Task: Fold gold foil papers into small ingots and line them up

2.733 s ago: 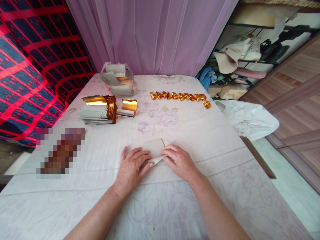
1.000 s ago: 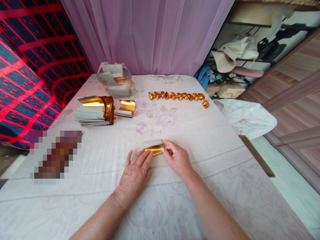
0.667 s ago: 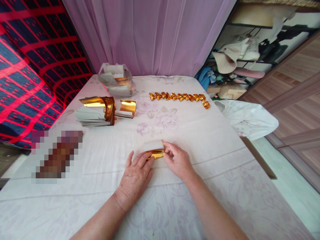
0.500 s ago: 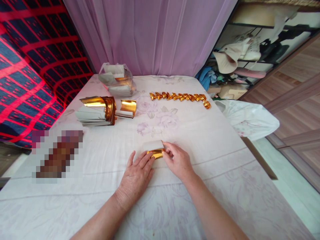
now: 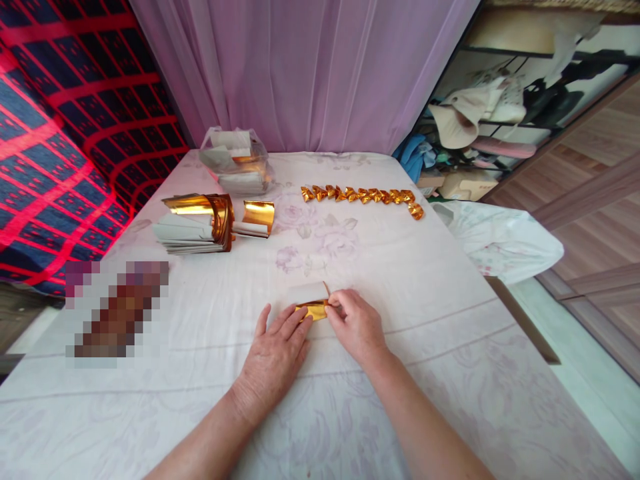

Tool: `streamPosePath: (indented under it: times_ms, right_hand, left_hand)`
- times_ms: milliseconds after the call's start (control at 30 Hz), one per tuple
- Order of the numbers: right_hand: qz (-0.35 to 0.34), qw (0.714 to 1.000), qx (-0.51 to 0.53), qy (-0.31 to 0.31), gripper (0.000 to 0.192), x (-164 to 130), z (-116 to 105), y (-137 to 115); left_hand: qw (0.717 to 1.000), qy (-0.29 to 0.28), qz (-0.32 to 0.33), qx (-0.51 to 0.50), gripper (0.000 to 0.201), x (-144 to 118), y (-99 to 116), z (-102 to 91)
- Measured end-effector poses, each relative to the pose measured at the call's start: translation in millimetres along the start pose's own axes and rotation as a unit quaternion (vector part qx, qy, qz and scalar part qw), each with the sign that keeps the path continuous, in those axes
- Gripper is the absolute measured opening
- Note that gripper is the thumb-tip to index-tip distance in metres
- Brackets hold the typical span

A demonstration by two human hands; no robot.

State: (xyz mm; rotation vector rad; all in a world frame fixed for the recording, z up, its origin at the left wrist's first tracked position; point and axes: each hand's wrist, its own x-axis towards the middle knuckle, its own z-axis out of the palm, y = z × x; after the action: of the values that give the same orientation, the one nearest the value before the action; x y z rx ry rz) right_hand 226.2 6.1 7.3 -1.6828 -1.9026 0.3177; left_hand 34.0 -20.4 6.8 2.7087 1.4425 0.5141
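Observation:
A sheet of gold foil paper, partly folded, lies on the table in front of me, its white backing facing up along the far part. My left hand rests flat at its left side, fingers spread, with the fingertips pressing on the gold strip. At the right end my right hand pinches the paper's edge between thumb and fingers. Farther back, a row of folded gold foil pieces stretches to the right. A fanned stack of foil paper sits at the left, beside one loose curled sheet.
A clear plastic bag of more paper stands at the back left. A blurred patch covers something on the left. Beyond the table's right edge are a white bag and a shelf with a cap. A purple curtain hangs behind.
My right fingertips have shifted from the paper's far right corner down toward the gold strip. The left hand keeps its place on the paper. The whole view has moved slightly.

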Motion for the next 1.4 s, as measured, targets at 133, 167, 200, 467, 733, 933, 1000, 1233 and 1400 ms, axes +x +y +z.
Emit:
streamPosePath:
  times_ms: [133, 167, 200, 467, 733, 933, 1000, 1233, 1400]
  right_hand:
    - [-0.03, 0.999, -0.016, -0.008, 0.016, -1, -2, -1]
    - [-0.033, 0.999, -0.018, -0.007, 0.018, -2, -2, -1]
    - [-0.035, 0.999, -0.021, -0.006, 0.02, -2, -2, -2]
    - [-0.039, 0.999, -0.034, -0.013, 0.022, -2, -3, -4]
    - [-0.026, 0.996, -0.083, -0.012, 0.01, -1, -2, -14]
    - [-0.025, 0.996, -0.084, -0.023, 0.011, -1, -3, -16]
    - [-0.023, 0.997, -0.075, -0.027, 0.01, -1, -3, -13]
    - [-0.017, 0.998, -0.039, -0.038, 0.014, -3, -8, -4]
    - [0.0, 0.998, -0.041, -0.048, 0.014, -2, -12, 0]
  left_hand:
    - [1.0, -0.014, 0.007, 0.008, 0.033, 0, 0, -1.3]
    - [1.0, -0.014, 0.007, 0.008, 0.033, 0, 0, -1.6]
    - [1.0, -0.014, 0.007, 0.009, 0.033, 0, 0, -1.8]
    - [1.0, -0.017, 0.006, 0.018, 0.033, -1, 1, -2.4]
    - [1.0, -0.016, 0.006, 0.017, 0.035, 1, 2, -5.3]
    - [1.0, -0.021, 0.012, 0.02, 0.037, 1, 1, -6.7]
    - [1.0, -0.021, 0.007, 0.022, 0.036, 1, 1, -7.0]
    - [0.999, -0.027, 0.005, 0.018, 0.032, 1, 1, -7.3]
    - [0.999, -0.03, 0.014, 0.012, 0.033, 1, -1, -7.2]
